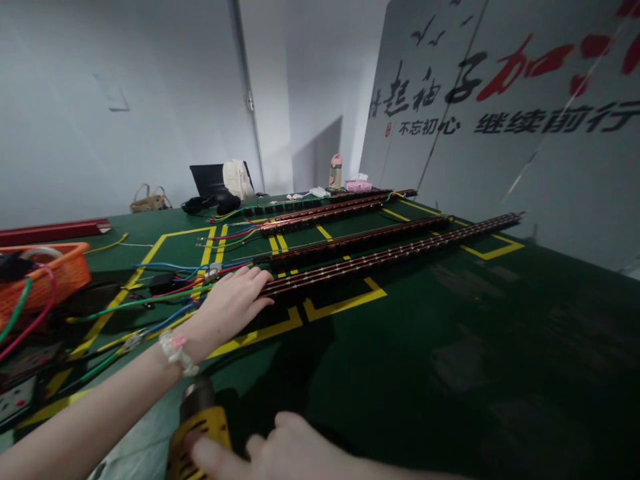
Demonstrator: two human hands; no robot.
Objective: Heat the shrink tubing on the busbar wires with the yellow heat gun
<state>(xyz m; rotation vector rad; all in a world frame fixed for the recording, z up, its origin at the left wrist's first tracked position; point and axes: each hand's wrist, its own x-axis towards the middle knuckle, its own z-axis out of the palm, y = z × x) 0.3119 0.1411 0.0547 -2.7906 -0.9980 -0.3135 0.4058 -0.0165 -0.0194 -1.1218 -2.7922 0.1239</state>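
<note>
My left hand (240,297), with a white and pink band on its wrist, lies over the near end of a long copper-coloured rail (360,265). Its fingers curl down over the rail end, and their tips are hidden. Red, blue and green wires (170,293) run leftward from beside this hand. Low in the picture, my right hand (285,447) grips a yellow heat gun (197,433) with a dark nozzle, just below my left wrist. The picture's lower edge cuts off the tool's handle.
More copper-coloured rails (320,212) lie further back on the green table (450,333), marked with yellow tape (345,305). At left stands an orange basket (70,273) with cables, near a red channel (55,231). A bottle (335,172) and pink tissue pack (359,186) stand at the far edge.
</note>
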